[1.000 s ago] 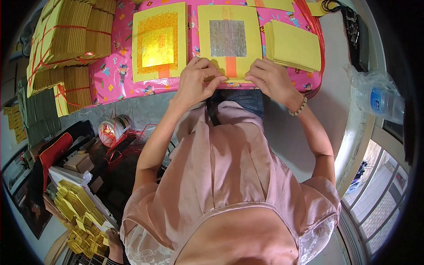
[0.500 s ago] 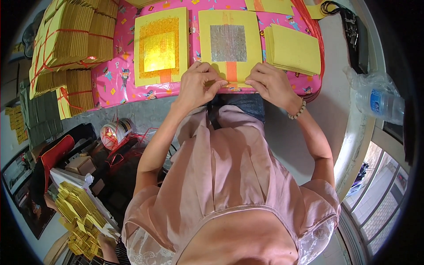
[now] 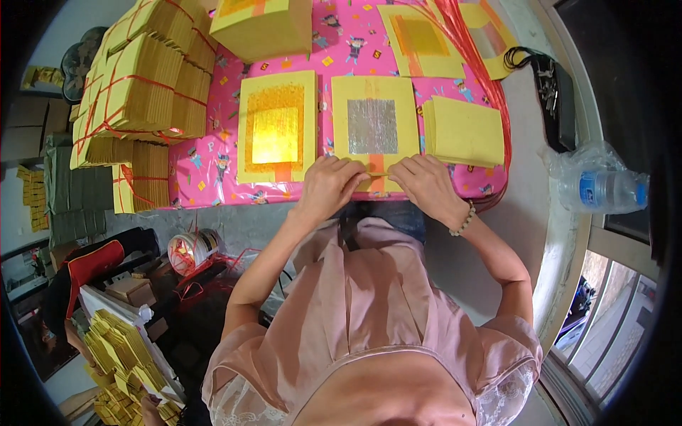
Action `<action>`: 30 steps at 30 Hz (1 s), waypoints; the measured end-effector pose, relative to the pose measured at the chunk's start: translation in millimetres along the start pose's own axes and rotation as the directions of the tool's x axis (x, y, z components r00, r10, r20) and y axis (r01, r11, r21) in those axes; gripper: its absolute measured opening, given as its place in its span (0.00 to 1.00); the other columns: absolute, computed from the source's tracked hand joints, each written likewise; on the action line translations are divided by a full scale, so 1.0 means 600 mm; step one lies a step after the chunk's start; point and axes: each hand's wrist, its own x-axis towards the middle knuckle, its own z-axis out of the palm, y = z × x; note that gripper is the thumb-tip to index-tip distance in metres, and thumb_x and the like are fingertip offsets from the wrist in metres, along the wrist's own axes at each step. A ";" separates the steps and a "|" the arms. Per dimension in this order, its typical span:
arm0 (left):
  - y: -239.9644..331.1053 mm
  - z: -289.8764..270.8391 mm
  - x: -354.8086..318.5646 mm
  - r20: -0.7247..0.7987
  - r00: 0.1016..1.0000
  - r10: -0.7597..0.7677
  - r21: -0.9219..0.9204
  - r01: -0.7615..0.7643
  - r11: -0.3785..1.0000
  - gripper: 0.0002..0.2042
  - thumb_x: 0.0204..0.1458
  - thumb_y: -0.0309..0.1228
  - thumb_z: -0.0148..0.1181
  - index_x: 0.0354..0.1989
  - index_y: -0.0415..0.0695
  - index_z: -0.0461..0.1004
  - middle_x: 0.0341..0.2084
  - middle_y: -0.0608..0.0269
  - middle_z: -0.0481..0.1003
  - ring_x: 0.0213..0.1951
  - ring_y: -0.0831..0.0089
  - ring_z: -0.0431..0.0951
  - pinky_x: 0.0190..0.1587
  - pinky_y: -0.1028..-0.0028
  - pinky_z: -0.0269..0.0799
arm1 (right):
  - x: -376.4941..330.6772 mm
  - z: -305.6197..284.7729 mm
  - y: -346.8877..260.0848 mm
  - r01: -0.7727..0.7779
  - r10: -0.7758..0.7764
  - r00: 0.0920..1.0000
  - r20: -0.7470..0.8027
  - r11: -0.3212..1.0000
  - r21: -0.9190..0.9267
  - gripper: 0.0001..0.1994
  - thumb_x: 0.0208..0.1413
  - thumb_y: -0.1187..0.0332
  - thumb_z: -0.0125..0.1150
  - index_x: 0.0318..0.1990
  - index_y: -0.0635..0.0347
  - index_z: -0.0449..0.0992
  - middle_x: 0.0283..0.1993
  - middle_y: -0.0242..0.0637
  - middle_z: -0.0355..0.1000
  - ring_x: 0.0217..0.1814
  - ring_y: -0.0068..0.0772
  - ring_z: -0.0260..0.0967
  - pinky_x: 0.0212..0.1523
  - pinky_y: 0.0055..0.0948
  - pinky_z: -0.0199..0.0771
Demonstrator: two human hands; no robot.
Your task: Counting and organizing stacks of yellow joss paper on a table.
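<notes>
A yellow paper sheet with a silver foil square (image 3: 372,126) and an orange stripe lies before me on a pink patterned table cover. Both hands pinch its near edge, which is rolled or folded up a little. My left hand (image 3: 329,186) grips that edge left of the stripe, fingers closed. My right hand (image 3: 429,187), with a beaded bracelet on the wrist, holds it just to the right. Left of this sheet lies a yellow sheet with a gold foil square (image 3: 275,135). At its right rests a pile of folded yellow paper (image 3: 465,131).
Bundles of yellow paper tied with red string (image 3: 142,85) stand high at the left. A yellow block of paper (image 3: 263,32) sits at the back. Red strings (image 3: 490,89) hang over the right side. Beyond are a plastic bottle (image 3: 604,189) and, lower left, a white bucket (image 3: 192,250) and another person's arm.
The view has tilted, so the table sits lower and more of its far side shows. My hands have moved closer together, and the sheet's near edge is lifted and folded more.
</notes>
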 end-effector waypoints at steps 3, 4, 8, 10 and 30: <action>0.011 -0.003 0.012 -0.112 0.992 0.059 0.087 -0.049 0.995 0.11 0.51 0.33 0.67 0.43 0.46 0.79 0.39 0.59 0.78 0.42 0.58 0.77 0.45 0.62 0.70 | 0.030 -0.028 0.018 -0.041 0.040 0.999 0.019 0.998 0.056 0.07 0.58 0.65 0.61 0.37 0.57 0.73 0.31 0.38 0.70 0.35 0.41 0.71 0.38 0.40 0.69; 0.015 -0.001 0.016 -0.269 0.952 0.147 0.150 -0.110 0.983 0.15 0.50 0.33 0.68 0.47 0.48 0.79 0.44 0.59 0.77 0.48 0.57 0.76 0.49 0.61 0.70 | 0.044 -0.040 0.026 -0.065 0.064 0.998 0.019 0.993 0.102 0.08 0.59 0.64 0.60 0.37 0.58 0.73 0.31 0.40 0.70 0.35 0.44 0.72 0.37 0.42 0.70; 0.028 0.008 0.024 -0.265 0.936 0.230 0.223 -0.172 0.959 0.20 0.47 0.31 0.68 0.52 0.52 0.78 0.55 0.61 0.72 0.58 0.54 0.69 0.57 0.56 0.65 | 0.104 -0.071 0.064 -0.204 0.190 0.976 0.108 0.968 0.147 0.10 0.64 0.64 0.55 0.41 0.63 0.72 0.34 0.47 0.72 0.40 0.54 0.72 0.39 0.46 0.71; 0.019 0.025 0.030 -0.203 0.953 0.223 0.196 -0.184 0.963 0.22 0.49 0.32 0.67 0.56 0.52 0.76 0.57 0.57 0.70 0.61 0.52 0.66 0.60 0.54 0.63 | 0.137 -0.072 0.089 -0.213 0.199 0.975 0.093 0.960 0.180 0.11 0.65 0.63 0.54 0.42 0.64 0.72 0.36 0.49 0.72 0.41 0.56 0.72 0.40 0.47 0.70; -0.048 0.100 0.097 0.036 0.998 0.053 0.235 -0.060 0.970 0.34 0.58 0.49 0.57 0.72 0.55 0.58 0.70 0.40 0.52 0.71 0.41 0.49 0.71 0.45 0.44 | 0.247 0.036 0.212 -0.275 0.242 0.937 0.251 0.955 0.106 0.15 0.65 0.62 0.51 0.51 0.63 0.74 0.51 0.49 0.74 0.56 0.51 0.71 0.55 0.48 0.69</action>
